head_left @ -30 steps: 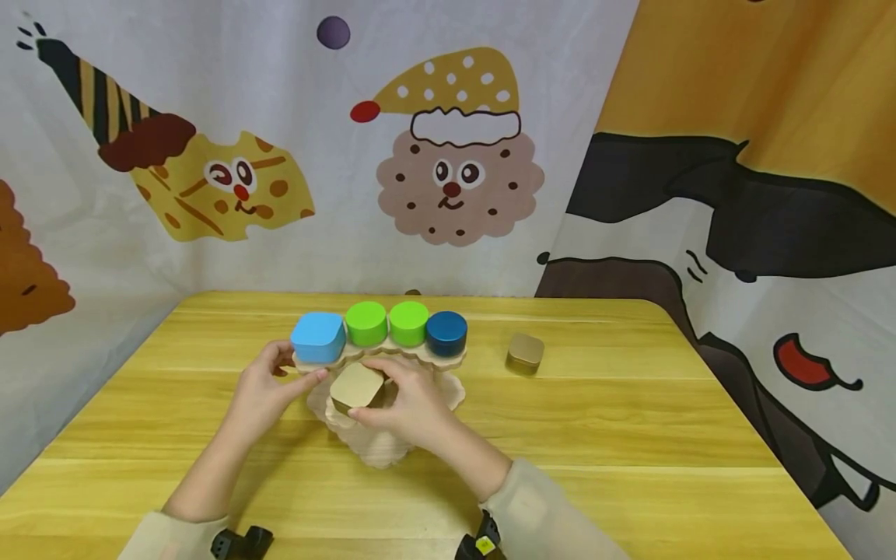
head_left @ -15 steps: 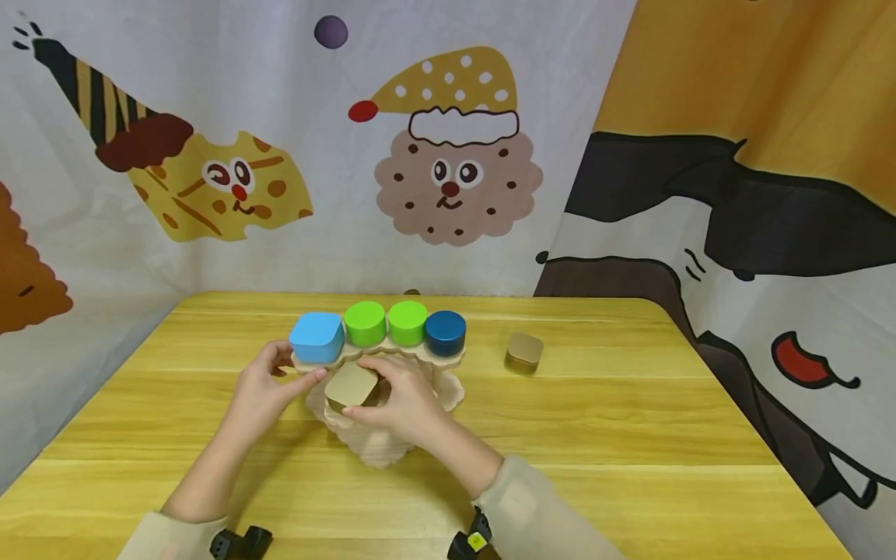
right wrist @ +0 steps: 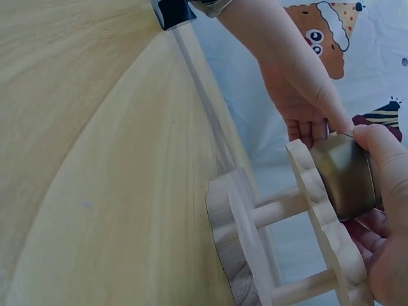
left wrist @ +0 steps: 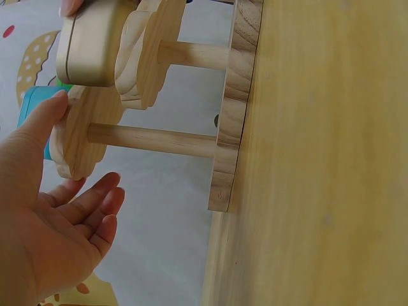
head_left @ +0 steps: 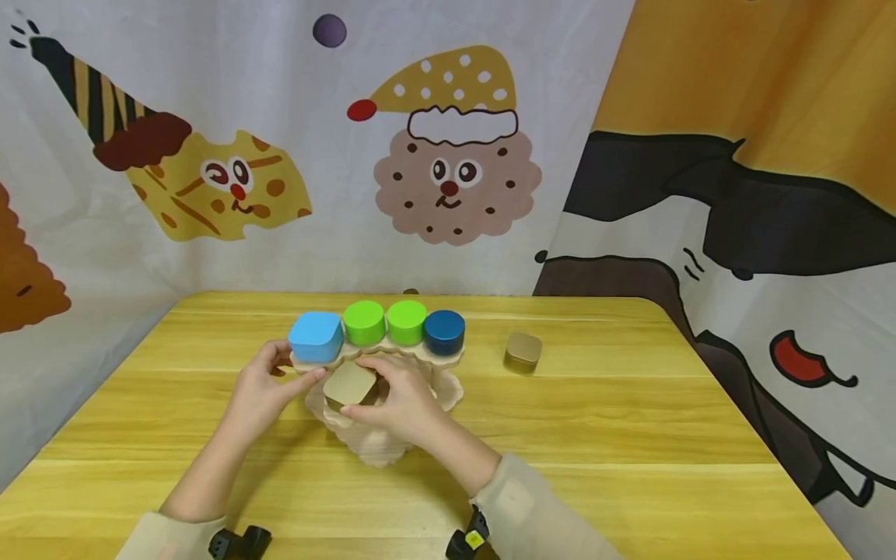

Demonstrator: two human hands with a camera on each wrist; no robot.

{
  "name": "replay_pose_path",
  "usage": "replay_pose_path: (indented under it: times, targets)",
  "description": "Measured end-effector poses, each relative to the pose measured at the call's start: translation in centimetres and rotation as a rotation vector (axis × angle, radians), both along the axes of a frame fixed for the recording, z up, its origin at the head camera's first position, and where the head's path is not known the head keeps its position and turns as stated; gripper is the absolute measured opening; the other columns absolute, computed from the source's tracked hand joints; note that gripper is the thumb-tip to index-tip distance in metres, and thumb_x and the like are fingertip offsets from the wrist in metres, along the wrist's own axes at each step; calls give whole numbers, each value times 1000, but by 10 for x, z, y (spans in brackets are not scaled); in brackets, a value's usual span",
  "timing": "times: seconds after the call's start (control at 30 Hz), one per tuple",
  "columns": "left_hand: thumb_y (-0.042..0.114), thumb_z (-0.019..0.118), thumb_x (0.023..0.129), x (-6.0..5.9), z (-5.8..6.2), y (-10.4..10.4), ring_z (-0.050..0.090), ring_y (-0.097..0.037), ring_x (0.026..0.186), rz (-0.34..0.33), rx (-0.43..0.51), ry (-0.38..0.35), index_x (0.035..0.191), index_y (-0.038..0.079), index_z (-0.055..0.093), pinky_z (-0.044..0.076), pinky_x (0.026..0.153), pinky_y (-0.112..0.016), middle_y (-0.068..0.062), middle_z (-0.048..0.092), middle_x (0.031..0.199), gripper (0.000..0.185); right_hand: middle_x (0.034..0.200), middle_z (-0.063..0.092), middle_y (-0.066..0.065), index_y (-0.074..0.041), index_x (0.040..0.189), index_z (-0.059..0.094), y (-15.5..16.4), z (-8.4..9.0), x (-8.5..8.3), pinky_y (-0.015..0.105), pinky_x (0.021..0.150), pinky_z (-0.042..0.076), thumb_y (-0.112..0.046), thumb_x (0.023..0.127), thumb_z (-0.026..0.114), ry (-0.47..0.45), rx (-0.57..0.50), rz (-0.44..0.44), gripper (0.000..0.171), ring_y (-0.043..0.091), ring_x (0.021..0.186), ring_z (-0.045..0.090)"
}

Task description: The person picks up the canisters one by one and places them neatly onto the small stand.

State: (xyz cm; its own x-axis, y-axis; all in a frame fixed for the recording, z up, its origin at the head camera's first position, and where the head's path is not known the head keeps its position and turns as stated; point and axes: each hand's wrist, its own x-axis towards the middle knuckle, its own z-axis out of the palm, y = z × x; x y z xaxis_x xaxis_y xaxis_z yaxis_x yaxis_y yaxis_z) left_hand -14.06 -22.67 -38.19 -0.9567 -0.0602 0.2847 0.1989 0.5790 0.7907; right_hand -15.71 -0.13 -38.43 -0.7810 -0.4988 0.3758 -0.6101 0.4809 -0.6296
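Note:
A wooden two-tier stand [head_left: 448,389] with scalloped shelves stands mid-table. Its upper shelf carries a light blue rounded-square tin [head_left: 316,337], two green round tins [head_left: 364,322] and a dark blue round tin [head_left: 444,331]. My right hand [head_left: 371,389] grips a gold tin [head_left: 350,383] on the lower shelf; in the right wrist view the gold tin [right wrist: 344,175] lies against that shelf under my right hand [right wrist: 373,185]. My left hand [head_left: 290,372] has its thumb on the upper shelf's left edge. In the left wrist view the fingers [left wrist: 95,201] lie relaxed below the shelf, beside the gold tin [left wrist: 89,44].
A second gold tin [head_left: 523,351] sits alone on the yellow wooden table [head_left: 616,420] to the right of the stand. Cartoon-printed cloth hangs close behind and on both sides. The table's rear right corner is rounded.
My right hand has eased the gold tin slightly left and lower on the lower shelf. The left hand has stayed at the shelf edge.

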Motion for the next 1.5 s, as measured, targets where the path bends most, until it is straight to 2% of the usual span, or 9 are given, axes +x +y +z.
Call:
replay_pose_path:
  times: [0.2, 0.4, 0.57, 0.67, 0.87, 0.97, 1.1, 1.3, 1.5]
  targets:
    - [31, 74, 85, 1, 0, 0, 50, -28, 102, -2, 0, -4, 124, -8, 48, 39, 83, -45, -19, 57, 114, 60, 132, 55, -5, -15, 132, 56, 2, 1, 1, 34, 101, 37, -46, 74, 81, -1, 30, 9, 71, 10, 120, 47]
    - [31, 74, 85, 1, 1, 0, 50, -26, 101, -7, -4, 3, 123, -7, 49, 39, 83, -44, -18, 57, 113, 59, 134, 52, -10, -20, 135, 53, 11, 8, 8, 37, 98, 40, -44, 73, 81, -36, 3, 11, 72, 9, 119, 47]
    - [30, 75, 85, 1, 1, 0, 50, -26, 101, -8, -4, 4, 124, -7, 49, 39, 83, -44, -18, 57, 113, 59, 135, 50, -11, -22, 136, 51, 25, 13, 12, 37, 99, 40, -41, 73, 82, -8, -41, 46, 72, 8, 123, 45]
    - [30, 75, 85, 1, 1, 1, 50, -26, 101, -7, -1, 0, 124, -7, 49, 39, 83, -45, -18, 57, 113, 60, 136, 51, -7, -19, 136, 52, 36, 16, 16, 36, 98, 41, -40, 73, 82, 3, -51, 54, 73, 11, 124, 46]
    - [30, 75, 85, 1, 2, 1, 49, -25, 100, -4, 5, -7, 123, -7, 49, 39, 84, -45, -18, 57, 112, 59, 136, 51, 0, -11, 135, 53, 59, 17, 24, 39, 99, 41, -35, 73, 83, -39, -49, 48, 73, 17, 122, 48]
    - [30, 75, 85, 1, 1, 0, 49, -25, 100, -4, 4, -7, 123, -7, 49, 39, 84, -45, -18, 57, 112, 59, 133, 54, 1, -9, 132, 55, 74, 15, 25, 38, 98, 42, -32, 73, 83, -16, -67, 62, 70, 17, 119, 51]
    - [29, 75, 85, 1, 1, 0, 49, -25, 100, -3, 5, -3, 122, -8, 49, 39, 84, -45, -18, 56, 111, 59, 129, 56, 0, -8, 129, 58, 94, 10, 24, 38, 99, 42, -27, 72, 85, 29, -80, 64, 66, 17, 118, 51]
    - [29, 75, 85, 0, -1, 0, 49, -25, 100, -1, 6, 0, 123, -8, 49, 39, 83, -45, -18, 57, 111, 59, 123, 59, -2, -10, 124, 61, 122, 6, 19, 39, 96, 44, -16, 69, 87, 32, -100, 21, 61, 17, 112, 54]
    - [29, 75, 85, 0, 1, 0, 49, -25, 99, -3, 9, -3, 122, -8, 49, 39, 83, -43, -18, 57, 111, 59, 116, 62, 1, -8, 120, 63, 144, 1, 11, 41, 90, 48, -17, 69, 87, 65, -85, -28, 57, 19, 104, 56]
